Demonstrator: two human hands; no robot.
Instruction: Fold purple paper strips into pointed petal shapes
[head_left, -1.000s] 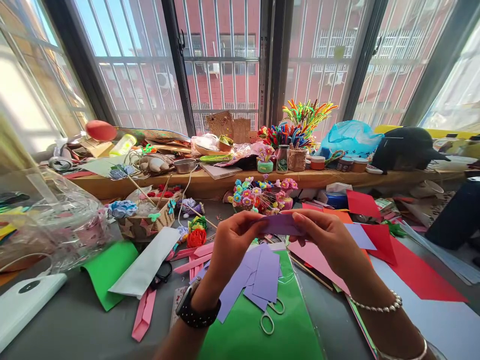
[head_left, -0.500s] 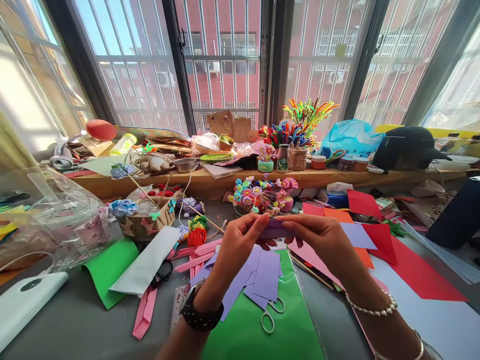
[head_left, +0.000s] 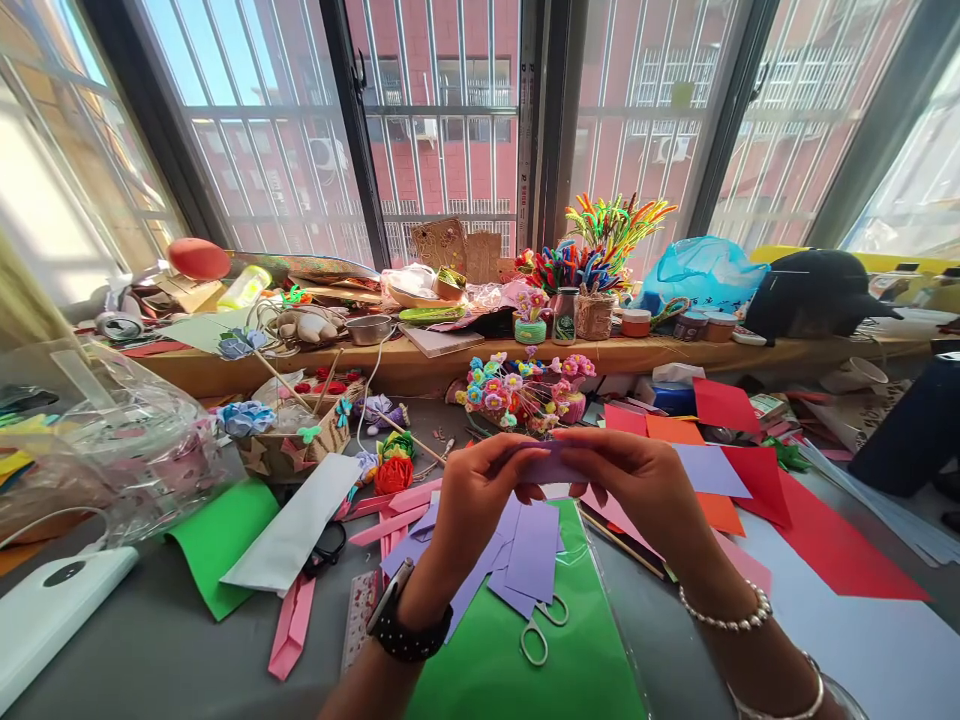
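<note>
Between both hands, raised over the table, is a small piece of purple paper point(head_left: 553, 463). My left hand point(head_left: 484, 480) grips its left end between thumb and fingers. My right hand point(head_left: 637, 475) pinches the right end the same way, and the fingers of both hands partly cover the paper. Below lie several purple paper pieces point(head_left: 531, 560), overlapping on a green sheet point(head_left: 570, 670) in a clear sleeve. Scissors point(head_left: 535, 642) rest on the green sheet, their handles showing and their blades hidden under the purple paper.
Pink folded strips point(head_left: 291, 630), a white folded paper point(head_left: 296, 525) and a green sheet point(head_left: 225, 550) lie to the left. Red paper point(head_left: 847, 535) and other coloured sheets spread across the right. Behind stand small crocheted flowers point(head_left: 502, 390) and a crowded wooden ledge point(head_left: 420, 370).
The hands have drawn slightly closer together on the purple paper, with the right hand shifting left. More of the paper's flat face shows between the thumbs. The things on the table look unchanged.
</note>
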